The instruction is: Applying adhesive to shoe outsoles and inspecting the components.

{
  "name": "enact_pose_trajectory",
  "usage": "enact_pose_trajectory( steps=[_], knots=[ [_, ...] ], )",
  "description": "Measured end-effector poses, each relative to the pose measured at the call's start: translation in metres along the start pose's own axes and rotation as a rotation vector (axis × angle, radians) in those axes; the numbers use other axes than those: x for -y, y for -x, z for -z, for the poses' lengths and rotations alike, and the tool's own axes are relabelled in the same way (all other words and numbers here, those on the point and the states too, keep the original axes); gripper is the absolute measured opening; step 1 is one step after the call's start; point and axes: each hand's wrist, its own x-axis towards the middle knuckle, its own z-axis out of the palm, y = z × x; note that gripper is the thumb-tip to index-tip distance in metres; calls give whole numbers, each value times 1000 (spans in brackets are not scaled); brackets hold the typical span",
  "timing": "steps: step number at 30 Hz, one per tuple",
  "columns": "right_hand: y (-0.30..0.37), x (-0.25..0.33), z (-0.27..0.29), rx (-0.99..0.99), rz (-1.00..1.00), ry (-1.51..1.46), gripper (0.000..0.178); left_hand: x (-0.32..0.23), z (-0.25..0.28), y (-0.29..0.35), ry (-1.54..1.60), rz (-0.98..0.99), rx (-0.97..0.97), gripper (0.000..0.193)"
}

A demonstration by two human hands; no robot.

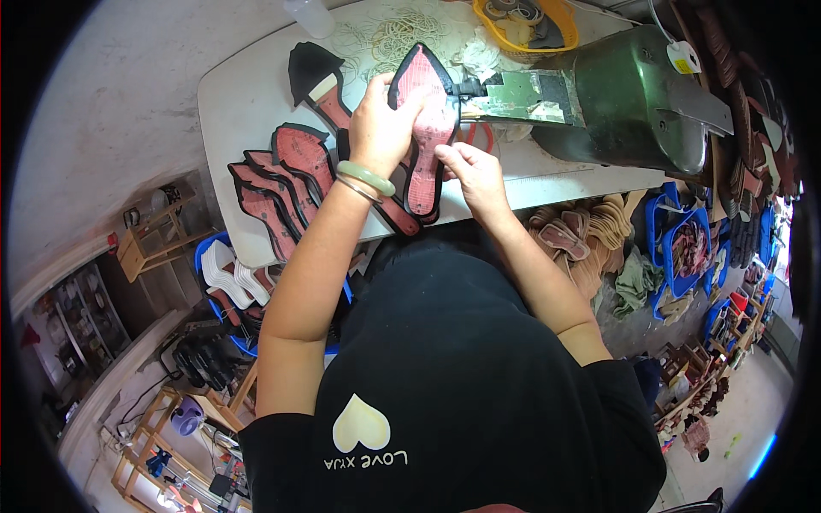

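A pink insole (434, 128) with a black rim is held sole-like over the table's front, its pointed end away from me and its narrow heel towards me. My left hand (380, 124) grips it by the left side of its wide part, thumb across the pink face. On the right, my right hand (477, 178) is closed in a pinch at the black edge near the narrow waist. The insole's right edge meets the tip of the green machine's arm (513, 96); the exact contact is hidden. Beneath lies another pink insole (400, 215), partly covered.
Several black-edged insoles (301, 154) overlap on the white table (224, 103), near a black-topped piece (315, 73). Behind are loose pale cords (402, 36) and a yellow basket (560, 30). The machine's green body (629, 98) fills the right. Tan soles (607, 222) pile below.
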Motion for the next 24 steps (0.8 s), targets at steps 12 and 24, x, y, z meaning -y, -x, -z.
enact_pose_trajectory(
  steps=[12,24],
  knots=[
    [35,-3,-15,150,808,955,36,26,59,42,887,120,393,41],
    [7,-41,-14,186,462,912,50,116,52,134,194,106,-231,30]
  ],
)
